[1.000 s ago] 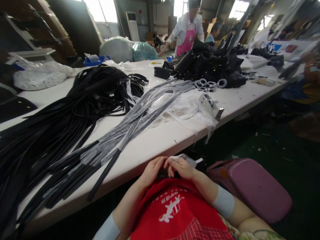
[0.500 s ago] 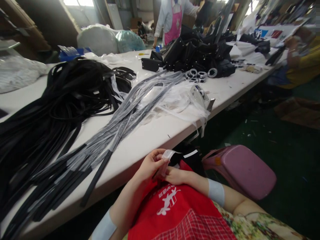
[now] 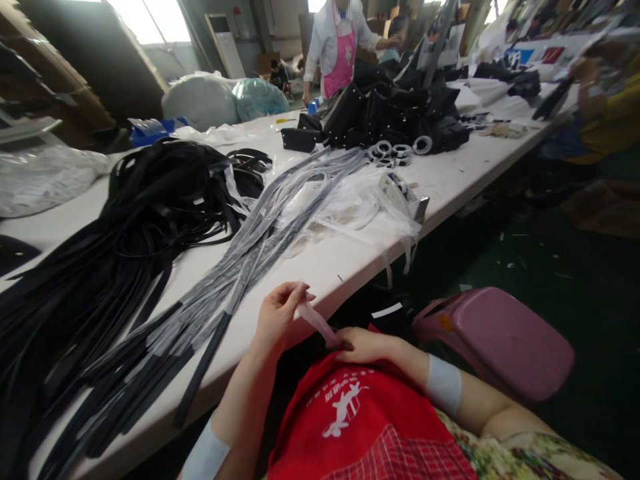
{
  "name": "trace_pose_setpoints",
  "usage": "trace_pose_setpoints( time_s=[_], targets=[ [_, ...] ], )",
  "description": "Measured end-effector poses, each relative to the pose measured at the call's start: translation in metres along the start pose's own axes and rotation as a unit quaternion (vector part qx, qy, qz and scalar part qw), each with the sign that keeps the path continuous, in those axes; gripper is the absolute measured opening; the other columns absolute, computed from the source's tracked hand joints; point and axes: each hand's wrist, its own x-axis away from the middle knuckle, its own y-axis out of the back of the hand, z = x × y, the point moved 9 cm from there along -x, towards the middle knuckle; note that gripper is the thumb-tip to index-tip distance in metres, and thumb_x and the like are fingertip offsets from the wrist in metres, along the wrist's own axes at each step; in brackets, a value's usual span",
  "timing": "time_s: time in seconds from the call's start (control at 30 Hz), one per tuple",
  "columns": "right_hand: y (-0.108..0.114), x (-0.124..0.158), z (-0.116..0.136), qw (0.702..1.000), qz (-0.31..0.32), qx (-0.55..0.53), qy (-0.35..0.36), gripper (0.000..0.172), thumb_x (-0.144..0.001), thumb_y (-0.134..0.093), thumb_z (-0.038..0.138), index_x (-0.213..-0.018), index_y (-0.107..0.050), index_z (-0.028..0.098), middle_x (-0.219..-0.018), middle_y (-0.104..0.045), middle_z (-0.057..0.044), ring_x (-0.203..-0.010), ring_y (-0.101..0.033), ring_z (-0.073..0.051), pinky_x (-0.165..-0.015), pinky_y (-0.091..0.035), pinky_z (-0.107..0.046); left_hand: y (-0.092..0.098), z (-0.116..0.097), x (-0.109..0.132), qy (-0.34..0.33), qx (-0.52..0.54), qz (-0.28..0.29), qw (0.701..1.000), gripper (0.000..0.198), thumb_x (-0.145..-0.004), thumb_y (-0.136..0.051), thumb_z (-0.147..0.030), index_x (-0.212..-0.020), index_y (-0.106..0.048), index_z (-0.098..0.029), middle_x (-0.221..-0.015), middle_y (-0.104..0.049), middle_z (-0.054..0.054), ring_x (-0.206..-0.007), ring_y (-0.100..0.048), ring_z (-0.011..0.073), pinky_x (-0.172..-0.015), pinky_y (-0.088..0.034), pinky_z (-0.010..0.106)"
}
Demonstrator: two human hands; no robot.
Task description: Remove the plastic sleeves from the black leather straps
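- Left hand (image 3: 277,313): raised just in front of the near edge of the long white worktable (image 3: 320,267), thumb and fingertips pinched shut on the upper end of a thin translucent film strip (image 3: 315,321). The pinch keeps the strip taut, judging by its straight line.
- Right hand (image 3: 363,345): low, against the lap, fingers closed over the strip's lower end and over something dark beneath it (too hidden to identify). The hand appears to anchor the work while the other pulls the film away.
- The strip runs slantwise between the two hands, below the table's near edge and above the red printed apron (image 3: 360,420).
- Pale blue sleeve cuffs (image 3: 443,390) cover both forearms.
- On the table, just beyond the left hand: a fan of long black straps wrapped in clear film (image 3: 250,260), their ends reaching the near edge.
- Toward the left end: a large tangled heap of bare black straps (image 3: 125,227).
- Right of the wrapped straps: crumpled clear plastic wrappings (image 3: 360,207) spilling over the near edge.
- Farther along: white tape rolls (image 3: 400,148) beside a pile of black fabric pieces (image 3: 400,107).
- At the far edge: a person in a pink apron (image 3: 337,47).
- Beside the right arm: a mauve plastic stool (image 3: 500,340) on the dark floor (close enough to crowd the elbow).
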Motion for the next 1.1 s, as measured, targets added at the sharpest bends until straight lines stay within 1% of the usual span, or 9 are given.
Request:
trace_pose_setpoints(
  time_s=[0.13,0.2,0.27,0.4,0.53,0.73,0.9,1.0,1.1],
  targets=[
    [0.047,0.037,-0.095,0.960,-0.127,0.157,-0.195,0.054,-0.080,-0.056,0.010,-0.134,-0.056,0.015,-0.134,-0.058,-0.017,-0.121,-0.053,-0.028,-0.103,-0.041,-0.041,0.030,0.010,0.007,-0.012,-0.110,-0.031,0.993,0.032,-0.075,-0.069,-0.049,-0.080,-0.070,-0.018,-0.069,-0.074,0.002,-0.071,-0.067,0.0177,-0.079,-0.051,0.031],
    [0.050,0.053,-0.130,0.939,-0.147,0.180,-0.254,0.052,-0.080,-0.051,0.006,-0.132,-0.056,0.010,-0.134,-0.053,-0.025,-0.123,-0.048,-0.036,-0.100,-0.039,-0.051,0.044,0.014,0.008,-0.016,-0.201,-0.031,0.979,0.032,-0.078,-0.064,-0.051,-0.077,-0.070,-0.019,-0.071,-0.074,0.002,-0.073,-0.067,0.0185,-0.081,-0.051,0.032],
    [0.044,0.060,-0.150,0.925,-0.154,0.202,-0.281,0.043,-0.084,-0.047,0.008,-0.125,-0.061,0.011,-0.128,-0.054,-0.024,-0.119,-0.047,-0.038,-0.096,-0.040,-0.050,0.053,0.017,0.002,-0.024,-0.299,-0.012,0.954,0.034,-0.082,-0.058,-0.052,-0.078,-0.070,-0.020,-0.076,-0.074,0.002,-0.076,-0.068,0.0200,-0.080,-0.051,0.033],
    [0.035,0.058,-0.165,0.908,-0.168,0.234,-0.305,0.038,-0.093,-0.034,0.010,-0.113,-0.065,0.013,-0.112,-0.058,-0.021,-0.109,-0.049,-0.034,-0.092,-0.040,-0.045,0.037,0.024,-0.031,-0.112,-0.457,0.095,0.877,0.038,-0.092,-0.041,-0.044,-0.086,-0.068,-0.019,-0.100,-0.074,0.009,-0.095,-0.067,0.0253,-0.090,-0.053,0.040],
    [0.035,0.068,-0.172,0.893,-0.199,0.234,-0.329,0.037,-0.096,-0.033,0.014,-0.114,-0.064,0.013,-0.109,-0.062,-0.017,-0.104,-0.052,-0.029,-0.094,-0.041,-0.040,0.008,0.037,-0.059,-0.227,-0.519,0.170,0.806,0.033,-0.095,-0.035,-0.028,-0.089,-0.064,-0.013,-0.131,-0.059,0.019,-0.124,-0.055,0.0291,-0.111,-0.041,0.046],
    [0.024,0.118,-0.161,0.864,-0.282,0.191,-0.372,0.037,-0.097,-0.034,0.018,-0.123,-0.061,0.015,-0.120,-0.066,-0.012,-0.108,-0.057,-0.025,-0.100,-0.043,-0.037,0.011,0.046,-0.067,-0.246,-0.463,0.181,0.832,0.031,-0.098,-0.035,-0.030,-0.085,-0.060,-0.016,-0.129,-0.060,0.015,-0.122,-0.056,0.0252,-0.110,-0.043,0.043],
    [0.038,0.152,-0.154,0.819,-0.329,0.176,-0.436,0.041,-0.098,-0.030,0.017,-0.127,-0.057,0.014,-0.119,-0.069,-0.012,-0.108,-0.064,-0.023,-0.095,-0.049,-0.036,0.026,0.045,-0.070,-0.235,-0.417,0.190,0.857,0.032,-0.097,-0.037,-0.034,-0.077,-0.056,-0.019,-0.122,-0.063,0.012,-0.115,-0.060,0.0242,-0.106,-0.047,0.044],
    [0.044,0.153,-0.175,0.811,-0.317,0.148,-0.468,0.036,-0.097,-0.035,0.018,-0.122,-0.061,0.015,-0.118,-0.070,-0.012,-0.104,-0.067,-0.024,-0.087,-0.051,-0.033,0.027,0.047,-0.068,-0.232,-0.424,0.201,0.852,0.032,-0.097,-0.037,-0.036,-0.077,-0.056,-0.020,-0.125,-0.063,0.010,-0.118,-0.059,0.0238,-0.107,-0.046,0.043],
    [0.032,0.145,-0.217,0.816,-0.284,0.087,-0.496,0.029,-0.096,-0.042,0.018,-0.114,-0.065,0.017,-0.110,-0.073,-0.010,-0.097,-0.069,-0.022,-0.082,-0.050,-0.029,0.021,0.049,-0.063,-0.238,-0.460,0.199,0.832,0.031,-0.097,-0.036,-0.034,-0.077,-0.055,-0.021,-0.130,-0.060,0.010,-0.122,-0.057,0.0241,-0.108,-0.046,0.043]
  ],
)
